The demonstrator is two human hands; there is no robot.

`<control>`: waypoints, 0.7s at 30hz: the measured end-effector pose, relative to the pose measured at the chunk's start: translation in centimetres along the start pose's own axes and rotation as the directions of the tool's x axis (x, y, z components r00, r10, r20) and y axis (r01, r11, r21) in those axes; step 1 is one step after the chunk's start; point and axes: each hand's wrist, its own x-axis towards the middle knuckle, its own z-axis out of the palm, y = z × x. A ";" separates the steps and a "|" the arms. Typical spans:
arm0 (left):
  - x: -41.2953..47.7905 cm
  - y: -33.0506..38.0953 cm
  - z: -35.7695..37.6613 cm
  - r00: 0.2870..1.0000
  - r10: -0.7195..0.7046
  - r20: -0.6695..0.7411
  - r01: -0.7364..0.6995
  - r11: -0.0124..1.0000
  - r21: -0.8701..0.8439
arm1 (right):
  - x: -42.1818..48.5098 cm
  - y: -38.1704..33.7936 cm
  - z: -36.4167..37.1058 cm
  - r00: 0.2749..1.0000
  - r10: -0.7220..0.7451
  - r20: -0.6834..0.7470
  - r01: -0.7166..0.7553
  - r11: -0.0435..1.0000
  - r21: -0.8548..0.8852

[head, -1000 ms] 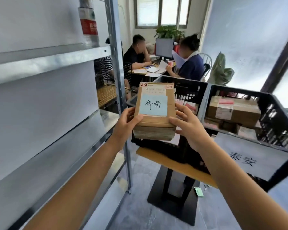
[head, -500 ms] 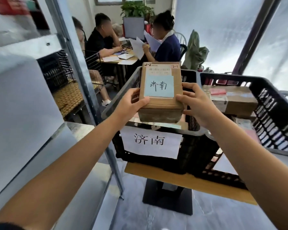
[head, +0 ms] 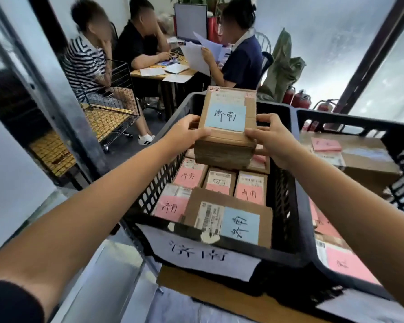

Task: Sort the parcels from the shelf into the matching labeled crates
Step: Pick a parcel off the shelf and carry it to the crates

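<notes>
Holding a brown cardboard parcel [head: 224,155] over the far half of a black crate [head: 283,183], the left hand [head: 184,134] and right hand [head: 273,138] grip it from opposite sides, with fingers curled round its side edges. On top of the parcel is a blue label [head: 225,117] with handwritten characters, and they look the same as those on the white paper sign [head: 203,255] fixed to the crate's near wall. The parcel is at about rim height, above those already inside; its underside may be touching them, but the angle hides that. Below it, several pink-labelled parcels [head: 188,177] lie packed side by side. At the near end, a larger flat box [head: 229,220] with its own blue label is propped against the near wall. A second crate [head: 350,123] stands right beside the first, on its right, and holds more boxes. Both crates rest on a wooden table [head: 219,297], and a metal shelf [head: 103,276] runs along the left.
</notes>
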 end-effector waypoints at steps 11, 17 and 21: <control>9.1 -3.9 0.9 0.995 -0.101 -0.024 0.103 0.955 0.277 | 10.5 4.6 2.9 0.981 0.192 0.010 -0.192 0.980 0.047; 11.2 -6.2 1.4 0.995 -0.095 0.031 0.074 0.909 0.410 | 12.5 6.0 5.3 0.979 0.195 0.065 -0.197 0.980 0.029; 11.9 -8.1 1.0 0.993 -0.112 0.025 0.085 0.864 0.495 | 12.7 6.8 6.7 0.978 0.166 0.126 -0.162 0.986 -0.041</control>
